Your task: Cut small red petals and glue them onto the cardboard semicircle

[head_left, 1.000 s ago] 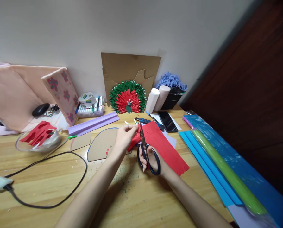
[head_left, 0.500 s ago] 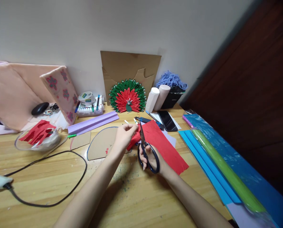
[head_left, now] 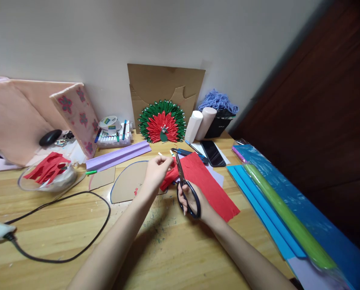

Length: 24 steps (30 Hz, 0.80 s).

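My left hand [head_left: 158, 171] is closed in a pinch on a small piece of red crepe paper [head_left: 173, 164], mostly hidden by the fingers. My right hand [head_left: 202, 207] is wrapped through the dark handles of the scissors [head_left: 180, 167]; their blades point away from me, nearly together, right beside the left fingertips. Under and beyond the scissors lies a larger sheet of red crepe paper [head_left: 210, 187]. More red paper [head_left: 168, 180] lies folded below my left hand. Partly behind that wrist is a cardboard half-round [head_left: 127, 183] with a blue edge and tiny red scraps.
A red and green paper peacock [head_left: 163, 125] leans on cardboard [head_left: 166, 76] at the back. Left are a bowl [head_left: 67, 177] with red scraps, a looped black cable [head_left: 109, 213] and a purple strip [head_left: 119, 156]. A phone [head_left: 213, 153] and blue-green rolls [head_left: 285, 209] lie right.
The scissors' handles have come closer together and the blades have closed further. My left hand has shifted very slightly left, still pinching the red piece.
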Available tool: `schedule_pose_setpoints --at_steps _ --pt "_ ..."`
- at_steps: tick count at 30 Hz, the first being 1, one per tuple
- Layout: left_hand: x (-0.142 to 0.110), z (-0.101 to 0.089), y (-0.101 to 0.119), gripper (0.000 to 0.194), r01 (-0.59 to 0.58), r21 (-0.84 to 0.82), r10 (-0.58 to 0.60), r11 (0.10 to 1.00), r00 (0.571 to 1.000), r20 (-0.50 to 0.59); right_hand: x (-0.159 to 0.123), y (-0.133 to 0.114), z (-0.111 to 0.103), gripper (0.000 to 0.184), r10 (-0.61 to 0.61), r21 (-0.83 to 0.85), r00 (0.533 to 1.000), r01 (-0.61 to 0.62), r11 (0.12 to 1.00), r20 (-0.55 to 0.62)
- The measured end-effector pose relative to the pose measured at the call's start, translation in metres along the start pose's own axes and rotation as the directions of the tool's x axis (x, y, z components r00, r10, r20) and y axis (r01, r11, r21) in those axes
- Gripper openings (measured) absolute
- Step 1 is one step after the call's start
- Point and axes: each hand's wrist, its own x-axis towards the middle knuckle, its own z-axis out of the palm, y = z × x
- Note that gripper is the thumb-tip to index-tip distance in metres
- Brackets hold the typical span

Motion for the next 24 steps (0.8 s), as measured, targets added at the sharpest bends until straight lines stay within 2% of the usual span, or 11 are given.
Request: schedule_pose_setpoints --at_steps 3,7,10,14,16,19,24 --pt "-0.001 0.0 0.003 0.016 0.024 -0.045 -0.023 0.999 1.0 0.02 0.002 0.001 0.0 0.069 -0.041 0.05 0.999 0.043 0.998 -0.029" --pt "-0.002 0.0 0.005 0.015 0.053 -0.06 -0.051 0.997 0.998 0.027 0.004 -0.009 0.0 0.075 -0.074 0.118 0.995 0.081 0.99 -0.066" --pt "-0.001 0.0 0.004 0.017 0.037 -0.021 -0.036 0.999 0.996 0.083 0.005 -0.019 -0.002 0.062 -0.121 0.096 0.981 0.136 0.986 -0.15" --pt "-0.002 0.001 0.003 0.021 0.019 0.029 -0.025 0.999 0.975 0.219 0.005 -0.028 -0.005 0.038 -0.29 0.026 0.925 0.305 0.952 -0.243" --pt "-0.003 0.001 0.002 0.023 0.015 0.065 -0.033 0.998 0.961 0.273 0.004 -0.031 -0.007 0.031 -0.323 0.026 0.906 0.342 0.939 -0.274" --pt "-0.004 0.0 -0.001 0.024 0.023 0.125 -0.063 0.992 0.941 0.331 0.003 -0.032 -0.008 0.027 -0.324 0.026 0.903 0.345 0.938 -0.283" --pt "-0.005 0.0 -0.004 0.026 0.03 0.143 -0.085 0.989 0.915 0.395 0.004 -0.029 -0.009 0.032 -0.328 0.012 0.913 0.341 0.94 -0.243"
